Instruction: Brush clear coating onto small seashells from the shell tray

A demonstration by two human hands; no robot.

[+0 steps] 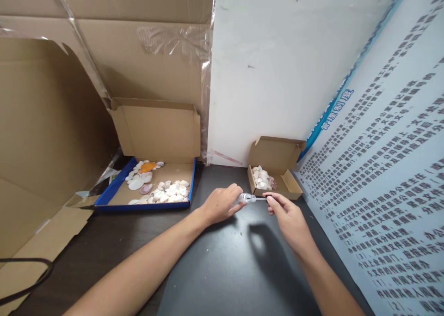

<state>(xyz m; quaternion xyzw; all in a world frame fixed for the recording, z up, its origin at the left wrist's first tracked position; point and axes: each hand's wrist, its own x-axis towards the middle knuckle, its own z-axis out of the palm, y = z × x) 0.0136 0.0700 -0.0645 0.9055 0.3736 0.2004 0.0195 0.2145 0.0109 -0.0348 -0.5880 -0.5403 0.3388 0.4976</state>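
My left hand is wrapped round a small clear bottle, tipped on its side with its neck toward the right. A thin pale stick runs from the bottle's mouth to a small dark cap. My right hand pinches that cap between thumb and fingers. Whether the stick's end is inside the neck I cannot tell. Both hands are above the dark table mat, just in front of a small cardboard box that holds white seashells and a few pinkish ones.
On the left, a larger open box with a blue rim holds several white shells and an orange shell. Cardboard walls rise at left, a white panel behind, a printed poster at right. A black cable lies lower left.
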